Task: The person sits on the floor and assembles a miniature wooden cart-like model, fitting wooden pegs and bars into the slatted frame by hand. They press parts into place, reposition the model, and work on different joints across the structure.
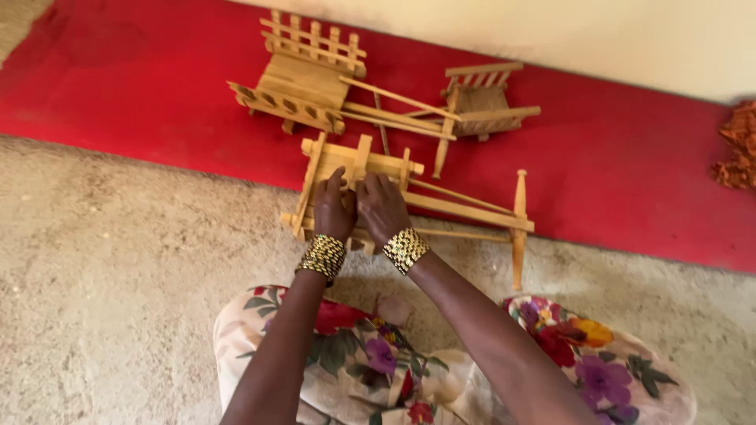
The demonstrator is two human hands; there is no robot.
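Observation:
A small wooden toy cart (441,206) lies on the floor in front of me, half on the red strip. Its slatted body is at the left and two long shafts with a crossbar run off to the right. My left hand (333,211) and my right hand (382,208) rest side by side on the cart's body, fingers pressed on its slats. Each wrist wears a wide gold bangle. The palms hide the part of the frame beneath them.
Two more wooden toy carts lie farther back on the red mat (614,165): a larger one (303,83) at the left and a smaller one (480,98) to its right, their shafts crossing. A reddish-brown heap (739,145) sits at the right edge. My floral-clothed knees (441,362) are below.

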